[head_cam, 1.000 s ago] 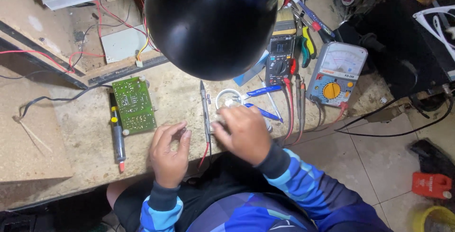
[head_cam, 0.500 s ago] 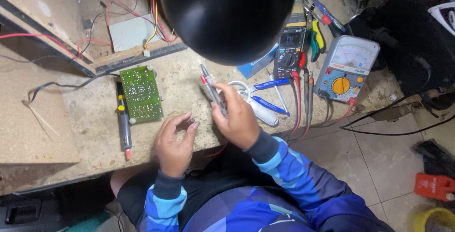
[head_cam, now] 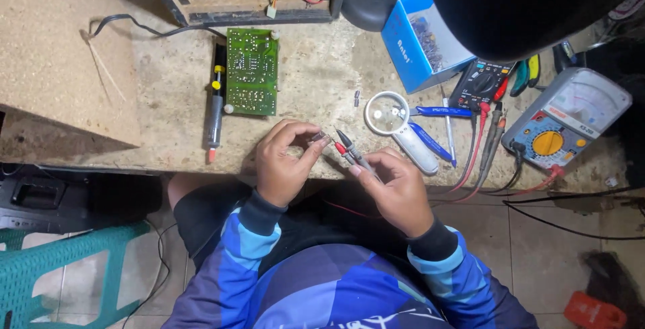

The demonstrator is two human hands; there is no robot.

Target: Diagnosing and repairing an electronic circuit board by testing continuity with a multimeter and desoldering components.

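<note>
Left hand (head_cam: 285, 164) is pinching a tiny component (head_cam: 318, 137) between thumb and fingertips, right at the near edge of the workbench (head_cam: 316, 73). Right hand (head_cam: 396, 188) is gripping two meter probes (head_cam: 349, 151), red and black, tips touching that part. Green circuit board (head_cam: 252, 70) is lying to the left, magnifying glass (head_cam: 390, 114) just right, analog multimeter (head_cam: 568, 127) far right.

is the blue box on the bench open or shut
Open: the blue box has no lid on top, and small dark parts show inside it.
</note>
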